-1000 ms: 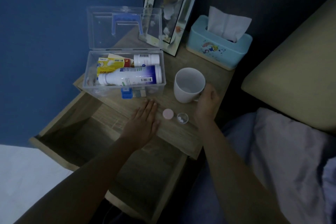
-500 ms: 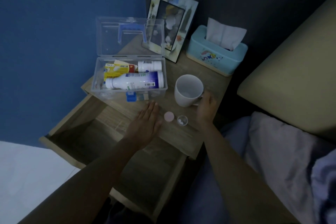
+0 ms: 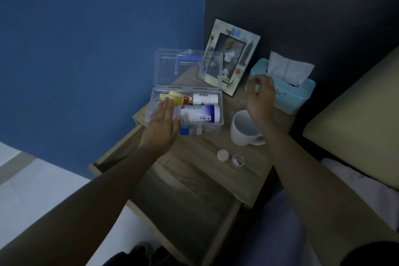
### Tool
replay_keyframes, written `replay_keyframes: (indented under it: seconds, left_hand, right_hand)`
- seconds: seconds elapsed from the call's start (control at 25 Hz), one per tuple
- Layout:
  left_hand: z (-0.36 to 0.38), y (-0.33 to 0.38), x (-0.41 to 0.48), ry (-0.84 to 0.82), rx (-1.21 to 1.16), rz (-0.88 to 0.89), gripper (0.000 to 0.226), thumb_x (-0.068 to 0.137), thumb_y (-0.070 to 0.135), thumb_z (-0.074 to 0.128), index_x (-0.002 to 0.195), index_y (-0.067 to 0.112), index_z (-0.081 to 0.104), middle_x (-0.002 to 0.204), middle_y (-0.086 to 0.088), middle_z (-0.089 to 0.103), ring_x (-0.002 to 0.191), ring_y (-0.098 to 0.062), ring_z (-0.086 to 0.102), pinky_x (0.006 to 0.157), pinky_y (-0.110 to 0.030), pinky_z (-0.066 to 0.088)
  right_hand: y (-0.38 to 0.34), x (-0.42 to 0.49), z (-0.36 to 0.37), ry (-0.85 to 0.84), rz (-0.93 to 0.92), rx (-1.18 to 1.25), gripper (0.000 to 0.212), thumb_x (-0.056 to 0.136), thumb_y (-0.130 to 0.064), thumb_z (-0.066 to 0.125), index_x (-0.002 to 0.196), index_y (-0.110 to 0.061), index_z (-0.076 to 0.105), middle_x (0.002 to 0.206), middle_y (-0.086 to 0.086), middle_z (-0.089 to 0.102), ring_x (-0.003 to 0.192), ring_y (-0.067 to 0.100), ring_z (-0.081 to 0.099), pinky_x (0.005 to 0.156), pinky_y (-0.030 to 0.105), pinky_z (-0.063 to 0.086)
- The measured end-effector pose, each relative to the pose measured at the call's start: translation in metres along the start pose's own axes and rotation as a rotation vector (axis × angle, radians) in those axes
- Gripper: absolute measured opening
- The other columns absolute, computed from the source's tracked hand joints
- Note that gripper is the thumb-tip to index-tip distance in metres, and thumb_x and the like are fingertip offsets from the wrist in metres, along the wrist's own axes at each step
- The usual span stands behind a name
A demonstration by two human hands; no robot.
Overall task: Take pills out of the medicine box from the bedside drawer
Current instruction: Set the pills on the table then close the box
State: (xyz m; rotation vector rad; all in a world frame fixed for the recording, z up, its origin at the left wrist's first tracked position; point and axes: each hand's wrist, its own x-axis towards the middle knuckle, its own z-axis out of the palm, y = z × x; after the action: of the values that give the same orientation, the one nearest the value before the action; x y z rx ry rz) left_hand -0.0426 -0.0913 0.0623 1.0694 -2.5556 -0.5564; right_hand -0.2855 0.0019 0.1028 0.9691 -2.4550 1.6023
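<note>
The clear plastic medicine box [image 3: 217, 129] stands open on the bedside table, lid [image 3: 190, 69] upright with a blue handle. Inside lie a large white bottle with a blue label [image 3: 201, 112], a smaller white bottle [image 3: 205, 98] and yellow packets [image 3: 174, 97]. My left hand [image 3: 163, 124] hovers flat, fingers together, over the box's left front corner, holding nothing. My right hand [image 3: 260, 95] is raised above the white mug [image 3: 244, 128], fingers loosely curled, nothing visible in it. A small clear cap with white pills [image 3: 238, 160] and a pink lid [image 3: 222, 155] sit on the tabletop.
The drawer [image 3: 185, 205] below the tabletop stands pulled open, dark inside. A picture frame [image 3: 232, 58] leans on the wall behind the box. A light blue tissue box [image 3: 289, 95] is at the back right. A beige headboard cushion [image 3: 362, 127] and bedding lie to the right.
My left hand rose from the tabletop to the box's front left corner. My right hand left the mug's side and lifted up toward the tissue box. The camera view tilted upward.
</note>
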Motion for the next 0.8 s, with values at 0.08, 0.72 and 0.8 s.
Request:
replay_keyframes:
  seconds: [0.08,0.72,0.8]
  left_hand:
    - [-0.003,-0.016,0.012,0.013,-0.126,-0.202,0.058,0.101,0.03,0.029,0.149,0.002,0.012,0.159,-0.018,0.011,0.148,-0.027,0.007,0.117,-0.034,0.007]
    - [-0.003,-0.043,0.029,0.016,-0.576,-0.506,0.045,0.101,0.033,0.026,0.131,0.006,0.047,0.131,-0.017,0.054,0.123,-0.031,0.049,0.096,-0.032,0.035]
    - [-0.002,-0.044,0.029,0.025,-0.601,-0.526,0.048,0.101,0.035,0.026,0.134,0.007,0.046,0.137,-0.017,0.051,0.127,-0.03,0.046,0.105,-0.036,0.034]
  right_hand:
    - [-0.008,0.014,0.026,-0.207,0.112,0.009,0.026,0.096,-0.024,0.04,0.083,-0.011,0.059,0.104,0.019,0.06,0.105,0.032,0.056,0.079,0.024,0.033]
    - [-0.014,0.064,0.104,-0.455,0.559,0.211,0.069,0.092,-0.059,0.029,0.147,-0.019,0.019,0.155,0.01,0.024,0.138,0.026,0.03,0.107,0.036,0.029]
    - [-0.024,0.069,0.1,-0.434,0.597,0.257,0.076,0.088,-0.067,0.022,0.148,-0.021,0.015,0.158,0.008,0.016,0.143,0.026,0.021,0.117,0.044,0.021]
